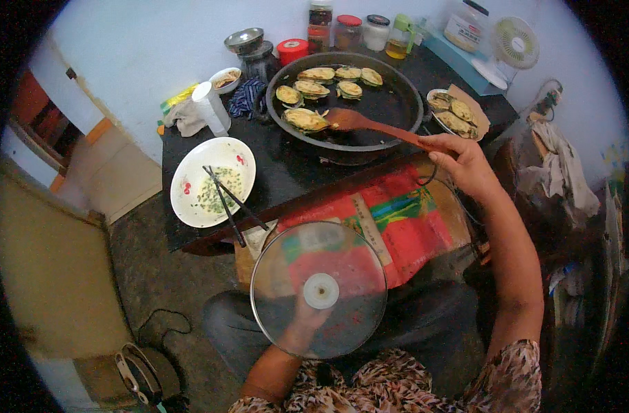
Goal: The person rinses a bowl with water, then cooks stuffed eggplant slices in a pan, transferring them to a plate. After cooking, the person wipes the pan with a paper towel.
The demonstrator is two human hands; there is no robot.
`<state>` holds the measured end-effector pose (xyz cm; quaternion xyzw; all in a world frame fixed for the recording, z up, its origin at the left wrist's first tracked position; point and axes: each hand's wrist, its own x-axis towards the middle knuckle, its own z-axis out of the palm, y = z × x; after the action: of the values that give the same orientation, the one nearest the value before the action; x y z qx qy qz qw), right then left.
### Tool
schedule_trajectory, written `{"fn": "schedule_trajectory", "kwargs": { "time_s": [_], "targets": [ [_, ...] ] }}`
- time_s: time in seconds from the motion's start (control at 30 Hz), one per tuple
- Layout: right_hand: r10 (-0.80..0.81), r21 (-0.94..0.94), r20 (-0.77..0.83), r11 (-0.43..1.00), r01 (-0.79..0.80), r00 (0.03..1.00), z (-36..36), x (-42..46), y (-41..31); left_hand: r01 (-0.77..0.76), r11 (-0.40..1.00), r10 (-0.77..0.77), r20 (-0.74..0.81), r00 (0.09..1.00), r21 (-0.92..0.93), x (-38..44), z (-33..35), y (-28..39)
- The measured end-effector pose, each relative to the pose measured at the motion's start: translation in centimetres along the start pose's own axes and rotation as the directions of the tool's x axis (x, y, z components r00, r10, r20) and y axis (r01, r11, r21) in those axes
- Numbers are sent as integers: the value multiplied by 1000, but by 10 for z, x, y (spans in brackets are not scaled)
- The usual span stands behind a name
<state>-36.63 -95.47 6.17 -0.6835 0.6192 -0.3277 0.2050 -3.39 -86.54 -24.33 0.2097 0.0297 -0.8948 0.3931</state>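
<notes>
My right hand point(461, 162) grips the handle of a wooden spatula point(350, 120). The spatula's blade touches a browned, battered slice point(305, 120) at the near left of a round black electric pan point(345, 147). Several more fried slices point(315, 74) lie along the pan's far and left sides. Over my lap, my left hand point(312, 310) holds a round glass lid point(345, 253) from beneath, seen through the glass below its white centre knob point(321, 291). Left of the pan, a white bowl point(182, 160) contains pale batter with green bits, and two dark chopsticks point(225, 206) rest in it.
A plate of fried slices point(458, 117) stands right of the pan. Jars point(348, 32), an oil jug point(399, 38) and a small fan point(515, 44) stand behind. A white cup point(211, 106), cloths and a small bowl point(226, 80) are at the left. Red printed sheeting point(412, 232) hangs along the table's front.
</notes>
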Motion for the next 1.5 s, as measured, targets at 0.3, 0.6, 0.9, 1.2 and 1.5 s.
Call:
{"fn": "schedule_trajectory", "kwargs": {
  "time_s": [0.3,0.6,0.9,1.2,1.5],
  "targets": [
    [0,152,-16,988,3,1000,54,16,-5,-395,755,284,282,916,523,-21,30,0],
    [160,317,-188,944,-95,969,49,-18,17,-258,934,239,107,965,248,0,-3,-4],
    [415,392,-452,887,-242,790,-24,-87,60,14,999,-13,21,1000,-40,4,-12,-3],
    [182,-105,-619,945,-311,764,-67,-74,113,24,999,-26,39,999,34,7,-3,-4],
    [-132,-632,-602,681,-369,788,-87,-68,71,73,996,-75,39,996,54,3,8,-5]
  ]
}}
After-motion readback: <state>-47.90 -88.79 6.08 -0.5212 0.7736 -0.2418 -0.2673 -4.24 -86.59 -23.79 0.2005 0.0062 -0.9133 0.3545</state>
